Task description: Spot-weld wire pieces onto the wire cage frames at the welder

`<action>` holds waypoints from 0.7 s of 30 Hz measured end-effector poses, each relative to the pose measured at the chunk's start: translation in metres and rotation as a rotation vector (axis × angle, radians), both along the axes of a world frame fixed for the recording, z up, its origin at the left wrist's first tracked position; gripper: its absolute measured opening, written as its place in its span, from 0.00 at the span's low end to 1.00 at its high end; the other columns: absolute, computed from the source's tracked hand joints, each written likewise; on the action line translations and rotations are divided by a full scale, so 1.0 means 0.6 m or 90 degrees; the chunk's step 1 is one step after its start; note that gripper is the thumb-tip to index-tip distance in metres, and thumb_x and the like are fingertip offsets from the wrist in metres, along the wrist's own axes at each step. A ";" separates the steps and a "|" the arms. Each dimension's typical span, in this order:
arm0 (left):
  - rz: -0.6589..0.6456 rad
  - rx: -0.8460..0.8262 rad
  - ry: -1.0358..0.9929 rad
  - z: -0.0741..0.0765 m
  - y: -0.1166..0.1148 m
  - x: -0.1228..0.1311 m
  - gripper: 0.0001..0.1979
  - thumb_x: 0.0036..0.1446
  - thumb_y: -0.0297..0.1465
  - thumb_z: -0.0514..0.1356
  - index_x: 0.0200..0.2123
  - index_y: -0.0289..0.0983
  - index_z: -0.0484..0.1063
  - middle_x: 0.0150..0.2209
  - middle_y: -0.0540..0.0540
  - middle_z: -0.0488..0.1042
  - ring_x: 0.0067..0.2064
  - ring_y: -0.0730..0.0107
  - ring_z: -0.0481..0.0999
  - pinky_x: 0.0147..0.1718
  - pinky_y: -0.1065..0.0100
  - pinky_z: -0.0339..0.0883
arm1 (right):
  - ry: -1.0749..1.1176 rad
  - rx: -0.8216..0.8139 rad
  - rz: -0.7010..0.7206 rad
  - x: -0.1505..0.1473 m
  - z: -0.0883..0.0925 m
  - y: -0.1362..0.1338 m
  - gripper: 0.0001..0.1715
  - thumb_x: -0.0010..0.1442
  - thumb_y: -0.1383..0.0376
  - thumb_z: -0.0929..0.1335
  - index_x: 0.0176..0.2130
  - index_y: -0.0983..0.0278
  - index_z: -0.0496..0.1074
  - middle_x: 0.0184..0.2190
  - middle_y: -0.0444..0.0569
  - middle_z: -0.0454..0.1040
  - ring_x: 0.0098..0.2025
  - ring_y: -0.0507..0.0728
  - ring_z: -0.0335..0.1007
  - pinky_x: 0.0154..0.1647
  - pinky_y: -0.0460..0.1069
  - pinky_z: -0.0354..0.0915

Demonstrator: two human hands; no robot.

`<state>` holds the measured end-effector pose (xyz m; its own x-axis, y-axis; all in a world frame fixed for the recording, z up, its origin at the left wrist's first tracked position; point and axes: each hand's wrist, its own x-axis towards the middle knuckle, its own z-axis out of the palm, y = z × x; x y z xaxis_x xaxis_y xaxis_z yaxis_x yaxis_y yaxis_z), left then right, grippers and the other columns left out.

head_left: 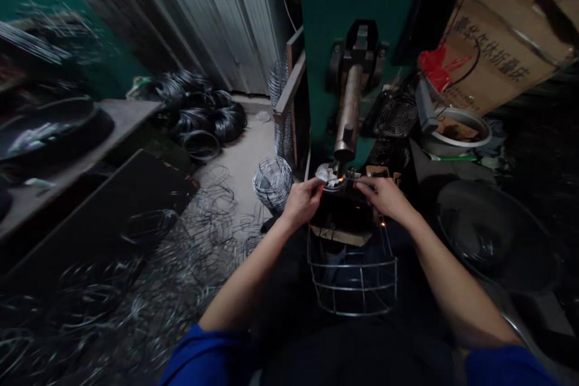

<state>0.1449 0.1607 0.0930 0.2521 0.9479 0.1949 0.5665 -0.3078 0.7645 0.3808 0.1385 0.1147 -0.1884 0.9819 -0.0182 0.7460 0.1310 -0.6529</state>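
Metal wire (350,180), long axis left-to-right, between fingers (368,184)

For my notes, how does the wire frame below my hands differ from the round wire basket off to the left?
The wire frame has few, widely spaced wires; the round wire basket shows dense, criss-crossing ones. The frame looks wider in the picture than the basket. The frame shows below your left hand and right hand; the basket is left of both. Both look like silvery wire.

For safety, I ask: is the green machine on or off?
The green machine appears on: an orange spark glows under its metal arm, between left hand and right hand.
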 end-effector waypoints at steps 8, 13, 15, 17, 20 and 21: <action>0.025 -0.388 -0.488 -0.069 -0.093 -0.060 0.35 0.57 0.54 0.59 0.59 0.37 0.66 0.47 0.39 0.76 0.44 0.61 0.78 0.40 0.64 0.70 | 0.053 0.183 -0.113 0.014 0.012 -0.077 0.20 0.67 0.56 0.63 0.32 0.66 0.75 0.21 0.44 0.70 0.24 0.51 0.64 0.27 0.45 0.56; 0.047 -0.816 -0.700 -0.130 -0.230 -0.044 0.35 0.51 0.53 0.65 0.56 0.40 0.63 0.48 0.37 0.75 0.40 0.57 0.79 0.33 0.62 0.72 | 0.065 0.302 -0.169 0.000 0.016 -0.131 0.17 0.69 0.57 0.63 0.40 0.66 0.77 0.29 0.47 0.76 0.28 0.53 0.70 0.33 0.47 0.63; 0.066 -0.863 -0.715 -0.130 -0.251 -0.029 0.28 0.49 0.43 0.69 0.50 0.36 0.68 0.44 0.38 0.77 0.35 0.65 0.78 0.32 0.67 0.71 | 0.077 0.306 -0.150 0.010 0.000 -0.148 0.18 0.69 0.57 0.63 0.46 0.64 0.76 0.38 0.51 0.79 0.37 0.55 0.75 0.40 0.48 0.67; 0.138 -0.826 -0.695 -0.123 -0.250 -0.019 0.26 0.43 0.36 0.72 0.46 0.33 0.70 0.38 0.41 0.78 0.30 0.71 0.75 0.29 0.71 0.70 | 0.081 0.267 -0.156 0.052 -0.032 -0.175 0.20 0.69 0.55 0.63 0.52 0.62 0.73 0.46 0.52 0.78 0.46 0.57 0.74 0.48 0.50 0.67; 0.199 -0.682 -0.617 -0.118 -0.228 -0.011 0.33 0.34 0.30 0.74 0.46 0.36 0.69 0.33 0.49 0.76 0.28 0.74 0.73 0.26 0.76 0.68 | -0.033 0.115 -0.356 0.166 -0.100 -0.261 0.20 0.70 0.56 0.61 0.53 0.63 0.72 0.48 0.53 0.77 0.49 0.58 0.73 0.50 0.50 0.66; 0.196 -0.642 -0.584 -0.120 -0.222 -0.008 0.35 0.32 0.29 0.75 0.47 0.37 0.68 0.32 0.51 0.75 0.27 0.74 0.73 0.26 0.76 0.67 | -0.115 0.028 -0.470 0.206 -0.124 -0.302 0.19 0.71 0.58 0.60 0.49 0.65 0.73 0.46 0.55 0.77 0.47 0.58 0.74 0.48 0.49 0.66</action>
<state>0.1400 0.0275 0.0210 0.1665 0.7697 -0.6164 -0.3065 0.6345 0.7095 0.5041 -0.0427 0.0402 0.5198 0.8525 0.0551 0.7451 -0.4208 -0.5175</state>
